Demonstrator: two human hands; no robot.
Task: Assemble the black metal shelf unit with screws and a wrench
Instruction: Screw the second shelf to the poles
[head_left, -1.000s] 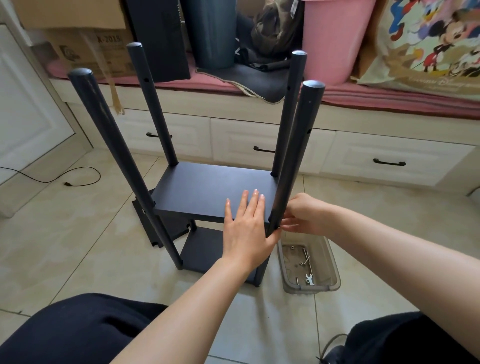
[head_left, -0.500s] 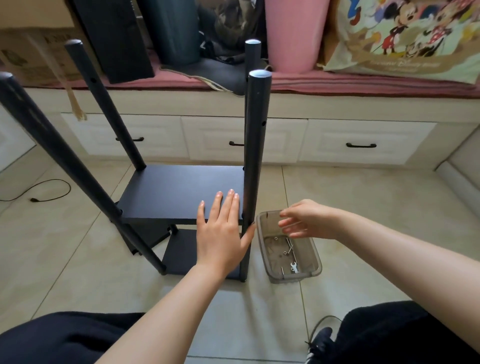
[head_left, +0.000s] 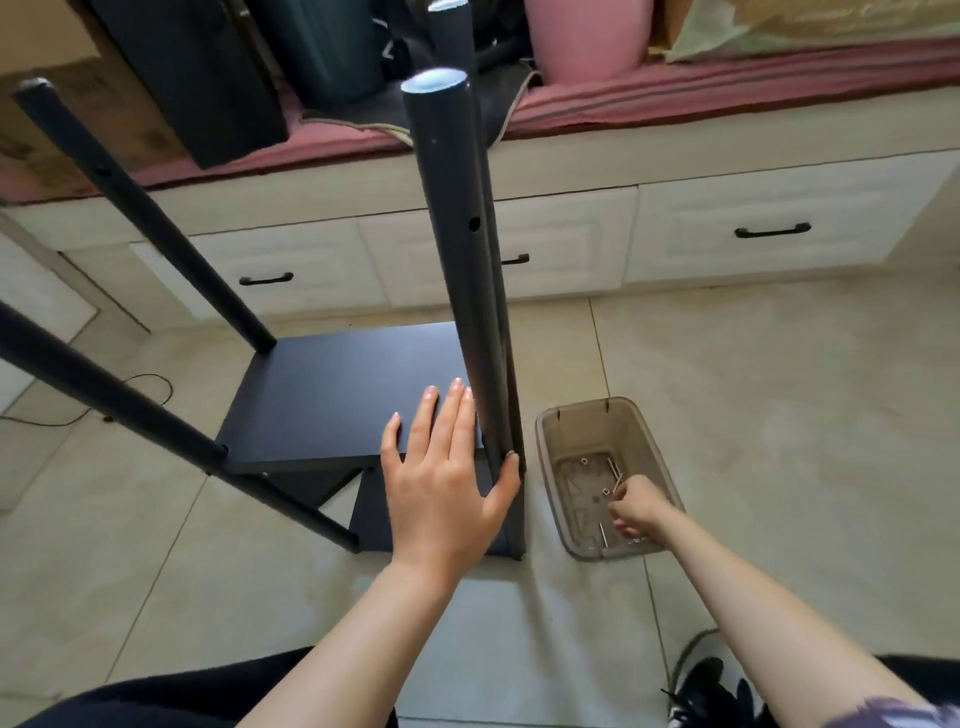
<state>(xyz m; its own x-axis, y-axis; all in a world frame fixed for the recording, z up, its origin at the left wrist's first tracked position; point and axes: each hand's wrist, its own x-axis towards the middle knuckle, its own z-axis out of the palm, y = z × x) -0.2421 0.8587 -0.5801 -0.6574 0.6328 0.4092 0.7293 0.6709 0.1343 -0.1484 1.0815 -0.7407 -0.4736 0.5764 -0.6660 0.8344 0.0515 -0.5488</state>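
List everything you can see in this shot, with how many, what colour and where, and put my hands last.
shelf unit: one, black, on the floor at centre left.
posts: four, black, standing up from the shelf unit.
plastic bin: one, clear grey, on the floor right of the shelf unit.
screws: several, silver, inside the plastic bin.
drawers: three visible, cream with black handles, along the back.
bucket: one, pink, on the ledge above the drawers.
cable: one, black, on the floor at left.
shoe: one, black, bottom right.
left hand: flat on the shelf board, thumb against the near post.
right hand: in the plastic bin, picking at the screws.
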